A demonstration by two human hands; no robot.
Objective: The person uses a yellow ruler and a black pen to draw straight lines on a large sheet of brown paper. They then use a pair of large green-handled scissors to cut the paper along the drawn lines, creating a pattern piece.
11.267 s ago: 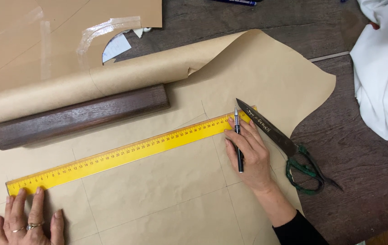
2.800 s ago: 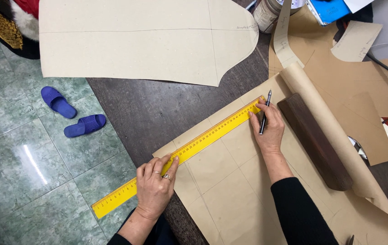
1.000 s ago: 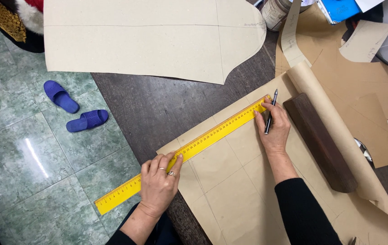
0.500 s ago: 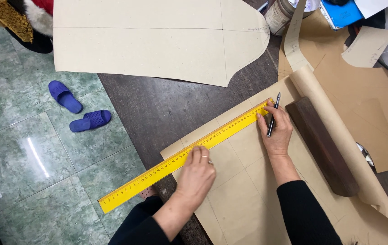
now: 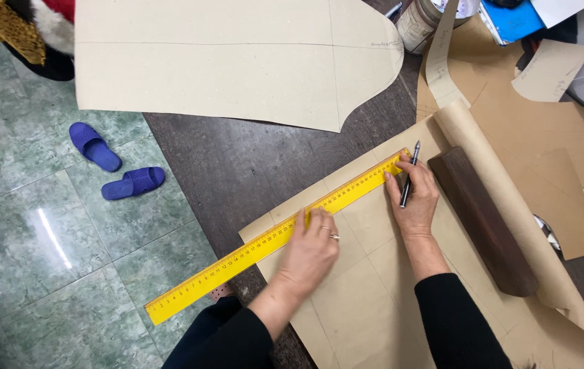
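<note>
My left hand [image 5: 309,253] presses flat, fingers spread, on the smooth yellow ruler [image 5: 278,236], which lies across stiff brown paper [image 5: 374,301] at the tabletop's [image 5: 237,164] left edge, its end overhanging. My right hand [image 5: 415,201] pinches a slim black pen [image 5: 409,175] against the ruler's far end. Beyond lies a dark wooden block [image 5: 483,219], then a curved cream pattern [image 5: 237,61], cut off above.

Floor [image 5: 25,273]: green marbled tiles, glossy, streak of light
Table [image 5: 237,157]: dark wood
Slippers [image 5: 114,164]: blue pair on floor
</note>
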